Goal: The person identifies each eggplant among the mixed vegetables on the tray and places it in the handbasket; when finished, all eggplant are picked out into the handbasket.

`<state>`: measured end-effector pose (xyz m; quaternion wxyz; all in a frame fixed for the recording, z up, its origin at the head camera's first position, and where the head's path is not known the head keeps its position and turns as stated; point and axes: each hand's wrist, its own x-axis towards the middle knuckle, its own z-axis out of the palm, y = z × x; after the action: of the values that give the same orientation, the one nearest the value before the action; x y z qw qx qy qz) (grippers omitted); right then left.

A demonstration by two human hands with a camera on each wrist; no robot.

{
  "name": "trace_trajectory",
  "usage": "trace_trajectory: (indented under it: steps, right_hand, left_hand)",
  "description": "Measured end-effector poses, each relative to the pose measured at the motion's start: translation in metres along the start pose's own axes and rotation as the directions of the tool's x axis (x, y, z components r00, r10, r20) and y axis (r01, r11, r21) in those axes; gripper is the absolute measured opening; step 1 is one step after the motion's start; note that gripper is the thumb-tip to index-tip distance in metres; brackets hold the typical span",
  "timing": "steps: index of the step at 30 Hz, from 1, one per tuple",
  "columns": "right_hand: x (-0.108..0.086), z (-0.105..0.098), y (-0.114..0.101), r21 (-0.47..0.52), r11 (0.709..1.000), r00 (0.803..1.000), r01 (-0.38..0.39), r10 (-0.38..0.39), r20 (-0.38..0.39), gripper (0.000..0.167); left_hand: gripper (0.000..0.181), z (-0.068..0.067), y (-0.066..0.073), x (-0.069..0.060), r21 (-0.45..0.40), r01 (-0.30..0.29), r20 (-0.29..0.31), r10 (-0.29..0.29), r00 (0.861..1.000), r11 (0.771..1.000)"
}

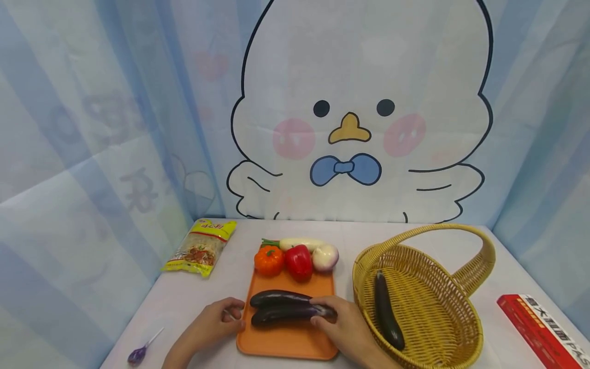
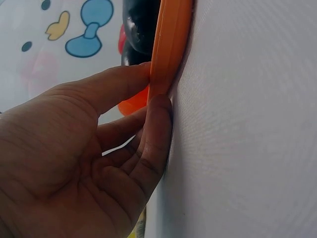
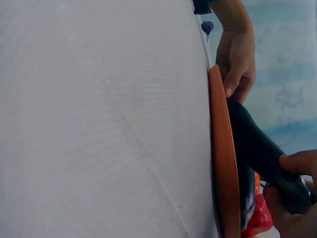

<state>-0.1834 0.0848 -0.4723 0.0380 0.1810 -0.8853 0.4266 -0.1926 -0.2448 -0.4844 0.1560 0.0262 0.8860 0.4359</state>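
Note:
My left hand (image 1: 215,324) pinches the left edge of an orange tray (image 1: 286,348); in the left wrist view the thumb lies on the rim (image 2: 171,44) and a finger meets its outer side. My right hand (image 1: 348,330) grips the nearer of two dark eggplants by its right end, seen close in the right wrist view as the eggplant (image 3: 260,144), tilted up from the tray. Behind it, the other eggplant (image 1: 276,296) lies across the tray. At the tray's far end sit an orange pumpkin (image 1: 269,261), a red bell pepper (image 1: 298,262), a whitish-purple round vegetable (image 1: 325,257) and a long white radish (image 1: 299,244).
Right of the tray stands a wicker basket (image 1: 438,307) with a tall handle and an eggplant (image 1: 387,312) inside. A red box (image 1: 544,328) lies at the far right. On the left are a yellow food packet (image 1: 201,248) and a purple lollipop (image 1: 137,355).

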Motion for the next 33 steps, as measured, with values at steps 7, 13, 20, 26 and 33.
trace_trajectory:
  steps: [7,13,20,26,33]
  right_hand:
    - [0.000,-0.005,-0.005,0.035,0.998,0.998,0.052,-0.051,-0.034,0.027]
    - [-0.001,-0.013,-0.007,0.119,0.983,0.989,0.138,-0.129,-0.075,0.029]
    - [-0.004,-0.028,-0.019,0.173,0.974,0.989,0.145,-0.140,-0.038,0.028]
    - [-0.008,-0.038,-0.028,0.213,0.975,0.998,0.060,-0.065,0.016,0.028]
    - [-0.014,-0.054,-0.038,0.277,0.959,0.994,0.049,-0.074,0.079,0.025]
  left_hand:
    - [0.048,0.001,0.000,0.000,-0.006,-0.013,-0.003,0.012,1.000,1.000]
    - [0.049,0.002,-0.003,0.002,0.002,-0.031,-0.005,0.031,0.999,1.000]
    - [0.048,0.002,-0.003,0.001,0.016,-0.013,-0.011,0.013,1.000,1.000]
    - [0.048,0.001,-0.003,0.001,0.012,0.000,0.001,0.000,1.000,1.000]
    - [0.047,0.000,-0.003,0.003,0.014,0.003,0.003,-0.003,1.000,1.000]
